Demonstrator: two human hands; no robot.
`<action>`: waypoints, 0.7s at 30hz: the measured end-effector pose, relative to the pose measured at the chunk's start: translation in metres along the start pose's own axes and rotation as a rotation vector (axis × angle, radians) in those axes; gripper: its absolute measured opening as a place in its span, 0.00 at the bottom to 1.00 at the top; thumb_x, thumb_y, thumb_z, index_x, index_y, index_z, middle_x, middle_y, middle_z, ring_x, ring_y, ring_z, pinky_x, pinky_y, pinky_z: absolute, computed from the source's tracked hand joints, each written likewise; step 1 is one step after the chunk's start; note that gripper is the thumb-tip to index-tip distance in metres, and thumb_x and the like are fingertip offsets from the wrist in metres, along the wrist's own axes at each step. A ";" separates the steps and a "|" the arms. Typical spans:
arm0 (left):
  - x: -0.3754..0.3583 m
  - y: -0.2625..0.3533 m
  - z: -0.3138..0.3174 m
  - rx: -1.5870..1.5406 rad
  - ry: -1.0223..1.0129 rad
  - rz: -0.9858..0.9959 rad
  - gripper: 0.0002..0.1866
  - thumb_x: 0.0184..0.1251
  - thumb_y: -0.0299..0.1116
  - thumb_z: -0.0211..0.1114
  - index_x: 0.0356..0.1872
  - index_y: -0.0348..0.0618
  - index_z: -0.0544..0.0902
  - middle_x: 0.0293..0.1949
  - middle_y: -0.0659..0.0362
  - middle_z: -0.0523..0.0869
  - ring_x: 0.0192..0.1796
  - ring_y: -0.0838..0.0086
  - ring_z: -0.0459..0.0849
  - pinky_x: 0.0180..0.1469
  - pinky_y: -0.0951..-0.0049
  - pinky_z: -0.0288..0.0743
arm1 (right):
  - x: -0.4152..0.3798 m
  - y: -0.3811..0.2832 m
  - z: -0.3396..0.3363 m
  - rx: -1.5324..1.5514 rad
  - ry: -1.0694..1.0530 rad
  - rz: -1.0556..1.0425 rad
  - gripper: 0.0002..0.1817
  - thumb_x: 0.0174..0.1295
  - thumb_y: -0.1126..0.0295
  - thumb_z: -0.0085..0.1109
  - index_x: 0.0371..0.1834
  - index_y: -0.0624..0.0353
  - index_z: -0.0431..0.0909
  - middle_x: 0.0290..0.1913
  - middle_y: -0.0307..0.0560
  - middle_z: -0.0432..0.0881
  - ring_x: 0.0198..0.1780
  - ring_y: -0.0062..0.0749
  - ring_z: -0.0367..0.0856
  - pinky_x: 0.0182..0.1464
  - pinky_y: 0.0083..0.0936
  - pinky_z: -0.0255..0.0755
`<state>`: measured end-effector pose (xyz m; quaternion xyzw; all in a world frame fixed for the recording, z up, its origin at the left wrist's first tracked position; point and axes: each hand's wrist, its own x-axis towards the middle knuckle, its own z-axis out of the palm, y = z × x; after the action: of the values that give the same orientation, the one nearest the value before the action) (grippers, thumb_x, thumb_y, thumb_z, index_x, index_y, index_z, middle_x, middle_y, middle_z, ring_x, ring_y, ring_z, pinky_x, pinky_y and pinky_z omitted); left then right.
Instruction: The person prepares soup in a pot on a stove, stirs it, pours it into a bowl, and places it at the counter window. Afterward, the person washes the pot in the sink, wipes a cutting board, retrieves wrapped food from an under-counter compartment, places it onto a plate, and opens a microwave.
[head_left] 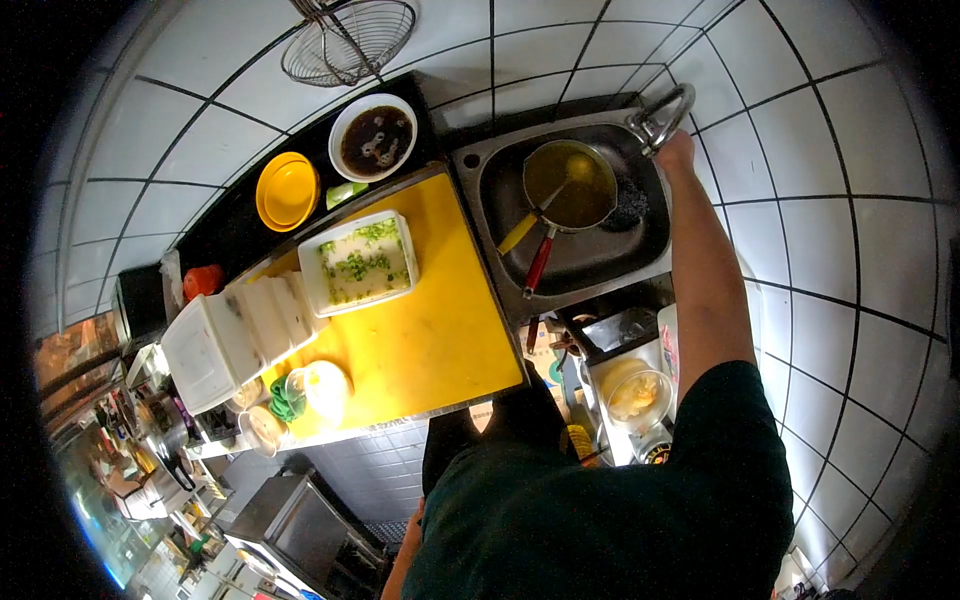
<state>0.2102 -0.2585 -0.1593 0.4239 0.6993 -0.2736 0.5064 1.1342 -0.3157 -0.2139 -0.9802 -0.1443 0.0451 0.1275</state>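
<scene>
My right hand (677, 152) is stretched out to the metal faucet (660, 118) at the sink's back right corner; its fingers are hidden. In the dark sink (500, 215) sits a pan (590, 205) with a red handle, holding yellowish-brown liquid. A yellow-handled utensil (519, 232) leans in it. No water stream can be made out. Low beside my body, my left hand (413, 528) is only partly in view, next to the dark shirt, and its fingers are unclear.
Left of the sink, a yellow cutting board (450, 340) bears a white tray (405, 265) with chopped greens and several stacked white containers (205, 350). Behind are a bowl of dark liquid (375, 140) and yellow bowls (288, 192). A wire strainer (350, 45) hangs above.
</scene>
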 end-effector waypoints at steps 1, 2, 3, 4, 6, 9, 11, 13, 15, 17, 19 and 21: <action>0.001 0.000 0.000 -0.005 -0.004 0.002 0.24 0.77 0.52 0.54 0.41 0.40 0.88 0.35 0.59 0.88 0.37 0.70 0.84 0.43 0.65 0.78 | 0.000 -0.001 0.001 0.012 0.011 0.005 0.19 0.58 0.60 0.61 0.49 0.59 0.85 0.46 0.64 0.86 0.51 0.60 0.84 0.55 0.51 0.76; 0.001 0.000 0.000 -0.008 -0.005 0.001 0.24 0.77 0.52 0.54 0.41 0.40 0.88 0.35 0.59 0.88 0.37 0.70 0.84 0.43 0.65 0.78 | -0.001 -0.001 0.001 0.025 0.022 0.011 0.19 0.58 0.59 0.61 0.49 0.59 0.85 0.46 0.64 0.86 0.52 0.60 0.83 0.55 0.51 0.76; 0.002 0.000 0.000 -0.010 -0.006 0.002 0.24 0.77 0.52 0.54 0.41 0.40 0.88 0.35 0.59 0.88 0.37 0.69 0.84 0.43 0.65 0.78 | -0.001 -0.001 0.001 0.038 0.010 0.019 0.19 0.59 0.60 0.61 0.49 0.60 0.85 0.46 0.65 0.86 0.52 0.60 0.83 0.55 0.50 0.77; 0.002 0.000 0.000 -0.013 -0.008 0.003 0.24 0.77 0.52 0.54 0.41 0.40 0.88 0.35 0.59 0.88 0.37 0.69 0.84 0.43 0.65 0.78 | -0.001 0.000 0.000 0.052 -0.003 0.027 0.19 0.60 0.60 0.60 0.49 0.60 0.85 0.47 0.65 0.86 0.52 0.60 0.83 0.55 0.50 0.77; 0.003 -0.001 -0.001 -0.015 -0.013 0.003 0.24 0.77 0.52 0.54 0.41 0.40 0.88 0.35 0.59 0.88 0.37 0.69 0.84 0.43 0.65 0.78 | -0.005 -0.004 -0.004 0.036 -0.015 0.029 0.18 0.61 0.60 0.60 0.49 0.60 0.85 0.48 0.64 0.86 0.52 0.60 0.83 0.55 0.49 0.77; 0.004 -0.005 -0.003 -0.026 -0.025 0.011 0.24 0.77 0.52 0.54 0.41 0.40 0.88 0.35 0.59 0.88 0.37 0.69 0.84 0.43 0.65 0.78 | -0.010 -0.002 -0.001 -0.154 -0.107 -0.027 0.19 0.64 0.58 0.60 0.52 0.58 0.85 0.50 0.62 0.86 0.54 0.59 0.83 0.57 0.49 0.77; 0.006 -0.010 -0.005 -0.036 -0.033 0.022 0.24 0.77 0.52 0.54 0.41 0.40 0.88 0.35 0.59 0.88 0.37 0.69 0.84 0.43 0.65 0.78 | -0.015 0.001 -0.005 -0.347 -0.272 -0.125 0.23 0.64 0.54 0.62 0.56 0.58 0.83 0.54 0.61 0.84 0.57 0.57 0.82 0.60 0.49 0.75; 0.006 -0.017 -0.007 -0.055 -0.043 0.031 0.24 0.77 0.52 0.54 0.41 0.40 0.88 0.35 0.59 0.89 0.37 0.69 0.84 0.43 0.65 0.78 | -0.031 -0.002 -0.015 -0.388 -0.397 -0.249 0.28 0.64 0.50 0.63 0.61 0.58 0.81 0.59 0.61 0.82 0.62 0.55 0.80 0.63 0.48 0.74; 0.006 -0.028 -0.010 -0.090 -0.055 0.039 0.25 0.77 0.52 0.54 0.42 0.40 0.88 0.35 0.59 0.89 0.37 0.69 0.84 0.43 0.65 0.78 | -0.058 -0.018 -0.032 -0.256 -0.491 -0.263 0.36 0.64 0.46 0.64 0.69 0.58 0.74 0.66 0.59 0.77 0.67 0.53 0.75 0.68 0.45 0.70; 0.006 -0.045 -0.012 -0.187 -0.074 0.048 0.25 0.77 0.52 0.54 0.42 0.40 0.88 0.35 0.59 0.89 0.37 0.69 0.84 0.43 0.64 0.78 | -0.082 -0.052 -0.055 -0.009 -0.664 -0.196 0.42 0.63 0.50 0.68 0.74 0.65 0.65 0.72 0.61 0.70 0.70 0.47 0.72 0.68 0.39 0.68; 0.006 -0.059 -0.010 -0.408 -0.146 0.022 0.25 0.77 0.52 0.54 0.42 0.40 0.88 0.36 0.59 0.89 0.37 0.69 0.84 0.43 0.64 0.78 | -0.116 -0.073 -0.075 0.738 -0.839 0.020 0.41 0.68 0.45 0.62 0.78 0.53 0.62 0.70 0.52 0.74 0.69 0.42 0.74 0.66 0.39 0.70; 0.004 -0.076 -0.007 -0.720 -0.252 -0.036 0.25 0.77 0.52 0.53 0.42 0.40 0.88 0.36 0.59 0.89 0.37 0.69 0.84 0.44 0.64 0.78 | -0.090 -0.025 0.002 0.705 -0.942 0.514 0.41 0.67 0.38 0.59 0.77 0.49 0.65 0.68 0.49 0.77 0.66 0.40 0.77 0.64 0.40 0.72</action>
<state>0.1406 -0.2890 -0.1640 0.1694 0.6901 -0.0691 0.7002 1.0411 -0.3190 -0.2042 -0.7580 0.0781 0.5448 0.3502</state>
